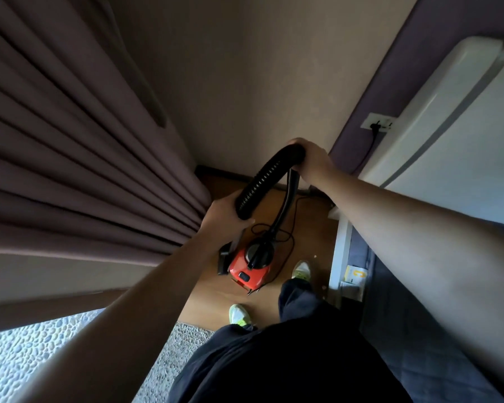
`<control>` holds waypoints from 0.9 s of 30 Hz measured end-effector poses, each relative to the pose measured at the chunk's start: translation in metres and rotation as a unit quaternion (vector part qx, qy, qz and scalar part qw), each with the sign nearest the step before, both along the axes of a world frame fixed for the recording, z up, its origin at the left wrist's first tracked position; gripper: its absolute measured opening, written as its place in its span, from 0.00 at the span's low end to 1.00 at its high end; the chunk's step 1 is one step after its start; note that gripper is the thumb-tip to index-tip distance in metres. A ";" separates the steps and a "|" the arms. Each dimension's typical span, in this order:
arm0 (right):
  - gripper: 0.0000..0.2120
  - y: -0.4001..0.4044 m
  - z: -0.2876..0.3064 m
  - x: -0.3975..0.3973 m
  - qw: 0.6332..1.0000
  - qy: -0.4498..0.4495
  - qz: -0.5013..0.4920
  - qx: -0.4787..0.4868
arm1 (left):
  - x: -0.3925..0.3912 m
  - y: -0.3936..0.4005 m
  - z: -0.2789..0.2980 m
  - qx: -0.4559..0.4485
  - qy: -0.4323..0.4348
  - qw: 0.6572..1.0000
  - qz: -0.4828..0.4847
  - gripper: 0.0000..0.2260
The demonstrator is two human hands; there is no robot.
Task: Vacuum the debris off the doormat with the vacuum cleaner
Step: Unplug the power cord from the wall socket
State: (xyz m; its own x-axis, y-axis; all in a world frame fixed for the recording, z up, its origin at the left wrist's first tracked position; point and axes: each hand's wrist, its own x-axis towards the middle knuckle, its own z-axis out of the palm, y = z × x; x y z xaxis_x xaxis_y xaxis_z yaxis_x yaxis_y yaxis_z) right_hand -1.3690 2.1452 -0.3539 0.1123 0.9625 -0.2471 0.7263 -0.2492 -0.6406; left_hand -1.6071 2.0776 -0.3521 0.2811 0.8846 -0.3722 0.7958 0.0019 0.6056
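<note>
The person stands over a red vacuum cleaner (249,267) that sits on the wooden floor (309,225) in a narrow gap between a pleated curtain (79,146) and a white fridge (448,135). Both hands are on the black ribbed hose (262,178), which arches up from the machine. The left hand (226,215) is wrapped around the lower end of the hose, fingers curled round it just above the floor head (226,257) that stands beside the red body. The right hand (313,161) is clamped over the top of the bend, where the hose meets the rigid black tube (285,205) running down to the machine. A thin black cord (291,228) lies looped on the floor behind the vacuum, and a plug sits in the wall socket (377,123), though whether that cord is the same one cannot be told.

The doormat (172,353), a grey speckled mat, lies at the bottom of the view, behind the person's 2 shoes and well apart from the floor head. No cleaning of it has begun, by the look of it: this reads as the step of gathering and freeing the hose. The next move calls for turning toward the mat, bringing the floor head down onto it, and switching the machine on if it is not running, which cannot be seen here.
</note>
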 end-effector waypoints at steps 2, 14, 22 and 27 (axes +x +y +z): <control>0.18 0.011 -0.005 0.015 0.999 0.032 -0.002 0.002 | 0.014 0.012 -0.003 0.009 0.009 1.000 0.001 0.30; 0.29 0.053 -0.058 0.118 0.974 0.124 -0.136 -0.130 | 0.104 0.091 -0.004 -0.008 -0.027 0.999 0.031 0.28; 0.32 0.068 -0.088 0.190 0.919 0.117 -0.340 -0.160 | 0.159 0.122 -0.020 -0.026 -0.028 0.999 0.026 0.24; 0.32 0.080 -0.108 0.223 0.910 0.145 -0.328 -0.206 | 0.169 0.125 -0.030 -0.022 -0.025 0.998 0.060 0.24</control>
State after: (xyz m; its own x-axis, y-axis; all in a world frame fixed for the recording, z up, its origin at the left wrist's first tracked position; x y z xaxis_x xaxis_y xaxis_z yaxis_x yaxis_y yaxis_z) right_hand -1.1465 2.2257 -0.4615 0.5015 0.5305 -0.6834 0.1497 -0.8312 -0.5354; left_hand -1.4383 2.2029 -0.3823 0.1938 0.8958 -0.4000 0.7564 0.1232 0.6424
